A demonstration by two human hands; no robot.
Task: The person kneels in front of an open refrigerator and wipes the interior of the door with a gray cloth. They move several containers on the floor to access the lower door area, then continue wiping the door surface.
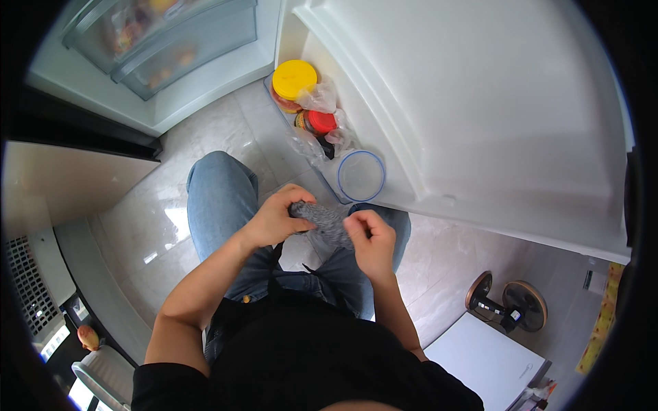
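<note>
A grey, fuzzy-textured cloth (325, 222) is bunched between my two hands, above my knees. My left hand (280, 213) grips its left end, with the thumb below and the fingers above. At the other end, the curled fingers of my right hand (371, 239) pinch the cloth. Just beyond it, a clear round container with a blue rim (361, 175) stands in the fridge door's lowest shelf (329, 187). Farther along that shelf are a jar with a red lid (322, 122), a larger jar with a yellow lid (294, 79) and crumpled clear plastic bags (318, 97).
The white inner door panel (493, 103) spreads across the upper right. Translucent fridge drawers (190, 56) with food inside are at the upper left. Behind me on the right, a black fan (514, 308) is beside a white box-shaped appliance (483, 359). Tiled floor (139, 210) surrounds my legs.
</note>
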